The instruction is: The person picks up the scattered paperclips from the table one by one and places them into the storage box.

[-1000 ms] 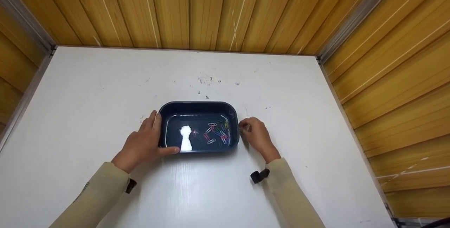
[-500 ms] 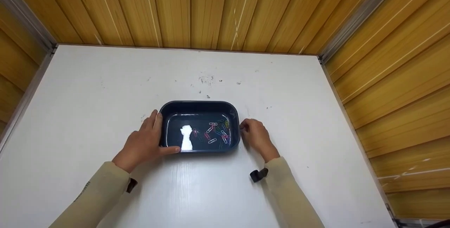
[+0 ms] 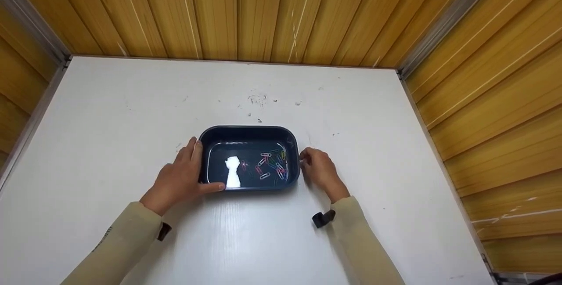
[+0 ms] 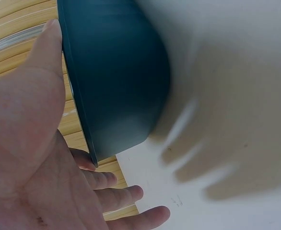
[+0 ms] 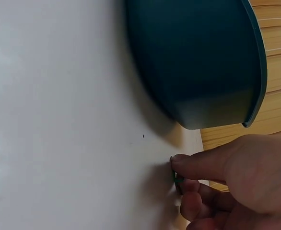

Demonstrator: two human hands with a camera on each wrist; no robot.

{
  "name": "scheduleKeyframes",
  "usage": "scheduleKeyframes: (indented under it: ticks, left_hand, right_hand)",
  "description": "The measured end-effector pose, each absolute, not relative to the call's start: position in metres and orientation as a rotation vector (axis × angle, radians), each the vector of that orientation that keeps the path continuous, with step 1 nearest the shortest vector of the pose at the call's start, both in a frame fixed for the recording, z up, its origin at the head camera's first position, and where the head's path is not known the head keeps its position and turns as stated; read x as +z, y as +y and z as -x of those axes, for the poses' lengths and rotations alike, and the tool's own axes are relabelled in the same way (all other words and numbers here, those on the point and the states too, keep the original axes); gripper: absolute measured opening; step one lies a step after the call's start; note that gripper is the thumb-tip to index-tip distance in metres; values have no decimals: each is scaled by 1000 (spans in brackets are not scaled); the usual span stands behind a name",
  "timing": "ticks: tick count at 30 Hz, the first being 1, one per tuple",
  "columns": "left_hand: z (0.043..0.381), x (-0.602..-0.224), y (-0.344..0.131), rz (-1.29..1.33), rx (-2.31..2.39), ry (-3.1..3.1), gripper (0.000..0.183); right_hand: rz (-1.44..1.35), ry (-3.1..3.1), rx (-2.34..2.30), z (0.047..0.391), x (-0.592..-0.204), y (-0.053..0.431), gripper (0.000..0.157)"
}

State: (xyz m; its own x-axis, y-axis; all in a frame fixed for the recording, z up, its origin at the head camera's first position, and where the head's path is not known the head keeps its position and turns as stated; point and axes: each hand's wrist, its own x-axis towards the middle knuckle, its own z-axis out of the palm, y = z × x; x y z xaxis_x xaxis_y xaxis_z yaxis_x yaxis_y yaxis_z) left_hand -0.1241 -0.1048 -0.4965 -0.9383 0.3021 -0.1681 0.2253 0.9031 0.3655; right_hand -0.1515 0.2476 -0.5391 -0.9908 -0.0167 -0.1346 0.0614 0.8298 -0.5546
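Observation:
A dark blue-green rectangular tray (image 3: 248,128) stands on the white table, with several coloured paper clips (image 3: 271,164) lying mostly in its right half. My left hand (image 3: 178,179) rests against the tray's left end, thumb along the front rim. In the left wrist view its fingers (image 4: 126,196) extend past the tray's edge, fairly straight. Just outside the tray's right end is my right hand (image 3: 320,168), fingers curled. The right wrist view shows it pinching a small, thin green and dark thing (image 5: 178,181) between thumb and fingers, close to the table; its kind is unclear.
The white table (image 3: 131,100) has small dark marks behind the tray. Yellow wood-look panels (image 3: 254,12) border it at the back and sides. A white glare (image 3: 233,173) covers part of the tray's glossy floor.
My right hand has closed its fingers a little tighter beside the tray's right end since a second ago. The left hand and the tray hold still.

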Motion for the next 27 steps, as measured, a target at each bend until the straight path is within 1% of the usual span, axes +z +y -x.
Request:
scheduleKeyframes:
  ticks: [8, 13, 18, 27]
  left_hand:
    - [124, -495, -104, -400, 518, 2842, 125]
    - [124, -495, -104, -397, 515, 2837, 127]
    - [124, -495, -104, -396, 513, 2835, 128]
    - [124, -496, -103, -399, 520, 2836, 128]
  right_hand:
    - [42, 2923, -1001, 148, -539, 250, 13]
    - [12, 2866, -1113, 147, -536, 250, 16]
    - [-10, 2843, -1162, 146, -531, 250, 15]
    - [30, 2834, -1264, 143, -521, 251, 8]
